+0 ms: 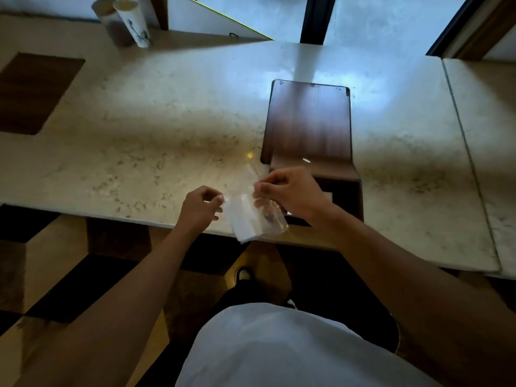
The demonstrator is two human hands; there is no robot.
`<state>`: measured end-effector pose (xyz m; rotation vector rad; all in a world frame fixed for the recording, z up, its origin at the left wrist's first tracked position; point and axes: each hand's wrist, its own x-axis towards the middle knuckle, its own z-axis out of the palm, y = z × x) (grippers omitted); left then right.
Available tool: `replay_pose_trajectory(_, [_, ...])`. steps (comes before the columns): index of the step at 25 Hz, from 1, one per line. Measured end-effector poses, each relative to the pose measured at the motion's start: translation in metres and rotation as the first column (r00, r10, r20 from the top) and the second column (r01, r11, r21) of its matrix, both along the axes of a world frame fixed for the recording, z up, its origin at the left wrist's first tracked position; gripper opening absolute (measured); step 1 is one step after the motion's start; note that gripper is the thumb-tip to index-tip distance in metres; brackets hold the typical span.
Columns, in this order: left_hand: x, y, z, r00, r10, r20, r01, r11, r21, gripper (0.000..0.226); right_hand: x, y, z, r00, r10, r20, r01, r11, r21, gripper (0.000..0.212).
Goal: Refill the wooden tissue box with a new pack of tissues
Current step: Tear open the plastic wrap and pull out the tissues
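Marble counter point(167, 121): pale, veined, spans the view; seam to a second slab at far right.
Dark inset point(36, 93): brown rectangular patch in the counter, far left.
Paper cups point(125, 20): two tall ones, far left corner, touching, both tilted in the wide-angle view.
Left hand point(199, 209): fingers curled, thumb and forefinger pinching the left edge of the tissue pack, over the near counter edge.
Tissue pack point(247, 216): white tissues in clear plastic wrap, held between both hands, just left of the box; lower corner hangs past the counter's near edge. Wrap looks loose and crinkled at the top and right side; can't tell whether it is torn open.
Right hand point(290, 191): fingers closed, pinching the upper right part of the plastic wrap; forearm crosses in front of the box's near end.
Wooden tissue box point(335, 188): dark brown, on the counter right of centre, near edge. Opening visible beside the right wrist; something pale shows inside, can't tell what.
Wooden lid point(308, 121): flat dark panel with rounded corners, stretches from the box toward the far side; can't tell if hinged or just lying against it.
Floor point(55, 275): checkered dark and tan tiles below the counter.
Person: white shirt, dark trousers, one shoe point(244, 273) visible under the counter edge.
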<state>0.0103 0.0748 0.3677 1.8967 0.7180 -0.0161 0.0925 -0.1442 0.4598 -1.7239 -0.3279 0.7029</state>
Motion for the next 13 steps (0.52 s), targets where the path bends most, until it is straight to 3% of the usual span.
replay_pose_trajectory(4, [0.021, 0.021, -0.007, 0.985, -0.037, -0.171, 0.028, 0.998, -0.054, 0.052, 0.008, 0.039, -0.008, 0.995, -0.036, -0.095, 0.031, 0.998, -0.055, 0.009])
replay_pose_trajectory(6, [0.029, 0.024, -0.004, 0.978, -0.086, -0.188, 0.082, 0.996, -0.034, 0.064, 0.012, 0.053, -0.010, 0.987, -0.091, -0.136, 0.084, 0.995, -0.052, 0.010])
replay_pose_trajectory(8, [0.037, 0.022, 0.005, 0.984, -0.085, -0.159, 0.089, 0.996, 0.020, 0.053, 0.018, 0.061, -0.011, 0.977, -0.140, -0.160, 0.133, 0.990, -0.048, 0.010])
replay_pose_trajectory(10, [0.039, 0.016, 0.019, 0.996, -0.028, -0.084, 0.033, 0.998, 0.055, 0.029, 0.022, 0.067, -0.011, 0.969, -0.161, -0.186, 0.153, 0.987, -0.057, 0.009])
replay_pose_trajectory(13, [0.041, 0.007, 0.043, 0.997, 0.066, 0.039, -0.061, 0.991, -0.119, 0.010, 0.027, 0.069, -0.011, 0.962, -0.164, -0.217, 0.150, 0.985, -0.080, 0.006])
